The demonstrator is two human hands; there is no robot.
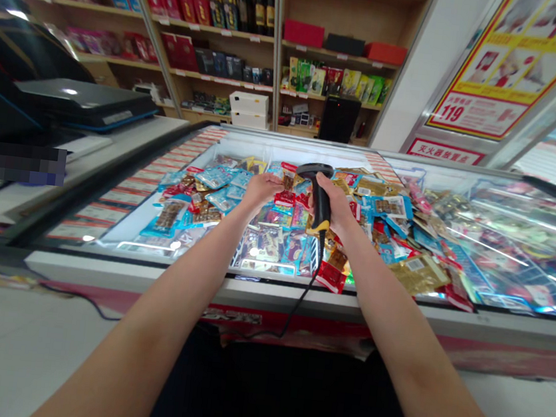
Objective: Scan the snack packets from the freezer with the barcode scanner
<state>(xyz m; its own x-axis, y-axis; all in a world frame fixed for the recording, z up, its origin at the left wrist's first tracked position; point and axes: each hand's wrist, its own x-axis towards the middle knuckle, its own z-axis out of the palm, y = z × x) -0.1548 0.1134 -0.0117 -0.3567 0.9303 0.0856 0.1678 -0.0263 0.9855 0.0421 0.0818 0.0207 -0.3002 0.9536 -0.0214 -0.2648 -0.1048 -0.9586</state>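
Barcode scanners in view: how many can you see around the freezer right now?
1: a corded handheld barcode scanner, gripped in the right hand above the heaped packets in the chest freezer. Another could be hidden under the packets, but none shows.

Okay, our count: two hands in shot, the left hand (262, 190) and the right hand (332, 208), plus one corded barcode scanner (320, 200). There's one chest freezer (268, 293) with way too many snack packets (270, 226) for us to tally. Behind it we spot two stacked white boxes (248, 110) and three red and black boxes (345, 44) in a row on a shelf. Off to the side we've got one laptop (84, 101) and one big poster (519, 69).
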